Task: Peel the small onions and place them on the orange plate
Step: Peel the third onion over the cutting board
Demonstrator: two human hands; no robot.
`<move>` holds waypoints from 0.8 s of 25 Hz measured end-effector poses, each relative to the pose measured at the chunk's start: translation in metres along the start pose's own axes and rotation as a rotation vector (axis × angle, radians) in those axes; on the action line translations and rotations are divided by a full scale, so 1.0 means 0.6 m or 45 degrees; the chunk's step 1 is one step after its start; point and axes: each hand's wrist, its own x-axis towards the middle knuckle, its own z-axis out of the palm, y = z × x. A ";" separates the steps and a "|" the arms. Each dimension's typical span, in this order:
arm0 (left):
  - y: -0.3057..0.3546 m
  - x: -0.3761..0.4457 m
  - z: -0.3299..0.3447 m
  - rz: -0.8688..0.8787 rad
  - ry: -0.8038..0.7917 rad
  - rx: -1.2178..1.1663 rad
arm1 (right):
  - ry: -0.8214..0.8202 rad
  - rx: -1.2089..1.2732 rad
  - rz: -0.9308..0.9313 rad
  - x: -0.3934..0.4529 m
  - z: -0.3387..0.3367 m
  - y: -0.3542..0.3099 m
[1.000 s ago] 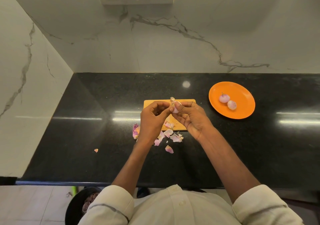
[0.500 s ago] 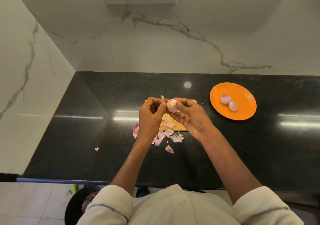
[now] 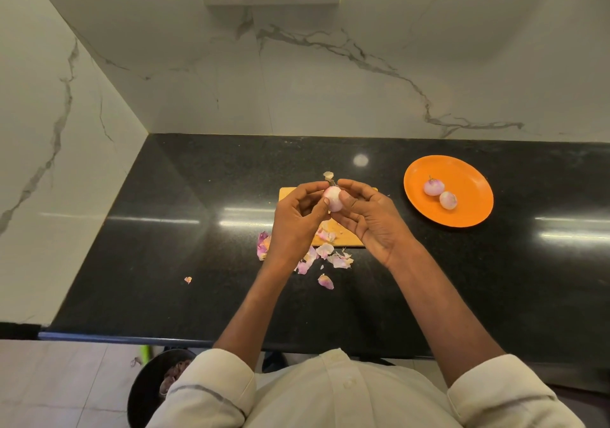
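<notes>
A small pale pink onion (image 3: pixel 334 198) is held above the wooden cutting board (image 3: pixel 350 241), pinched from both sides. My left hand (image 3: pixel 297 221) grips it with thumb and fingers on its left. My right hand (image 3: pixel 371 218) holds it on the right, thumb pressed on its face. A dry bit of skin (image 3: pixel 328 175) sticks up from the onion's top. To the right, the orange plate (image 3: pixel 468 211) carries two peeled onions (image 3: pixel 433 186) (image 3: pixel 448 200).
Loose pink onion skins (image 3: pixel 325 257) lie on the black counter (image 3: pixel 165 229) at the board's near edge, one scrap (image 3: pixel 188 280) further left. Marble walls close the back and left. A dark bin (image 3: pixel 150 391) stands on the floor below the counter edge.
The onion has turned in my fingers, and more of its pale peeled surface shows now. Both hands stayed over the board.
</notes>
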 end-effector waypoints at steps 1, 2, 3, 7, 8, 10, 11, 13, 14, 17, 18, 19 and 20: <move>0.000 -0.001 0.001 -0.003 -0.003 0.004 | -0.015 -0.051 -0.025 0.000 0.001 0.000; 0.001 -0.001 0.003 -0.007 -0.002 0.011 | -0.026 -0.100 -0.047 0.000 0.001 0.002; 0.002 -0.001 0.004 -0.007 -0.001 0.010 | -0.032 -0.144 -0.062 0.000 0.003 0.003; 0.010 -0.004 0.007 0.012 0.041 0.057 | -0.028 -0.235 -0.089 0.000 0.006 0.006; 0.011 -0.004 0.006 0.029 0.048 0.104 | -0.019 -0.270 -0.104 -0.001 0.005 0.006; 0.014 0.000 0.004 0.073 0.024 0.255 | 0.035 -0.387 -0.162 -0.002 0.003 0.008; 0.018 0.002 0.005 0.083 0.000 0.344 | 0.076 -0.452 -0.195 -0.002 0.002 0.009; 0.027 0.007 0.005 0.061 -0.027 0.440 | 0.137 -0.514 -0.223 -0.001 0.002 0.010; 0.030 0.008 0.005 0.041 -0.037 0.428 | 0.144 -0.511 -0.216 0.000 0.002 0.009; 0.031 0.005 0.002 0.026 -0.088 0.396 | 0.113 -0.496 -0.159 0.003 0.001 0.002; 0.029 0.005 0.001 0.027 -0.087 0.404 | 0.101 -0.489 -0.148 0.003 0.000 0.003; 0.026 0.004 0.001 0.023 -0.071 0.411 | 0.087 -0.483 -0.147 0.003 0.000 0.006; 0.024 0.004 0.002 0.019 -0.042 0.420 | 0.074 -0.483 -0.161 0.004 0.000 0.009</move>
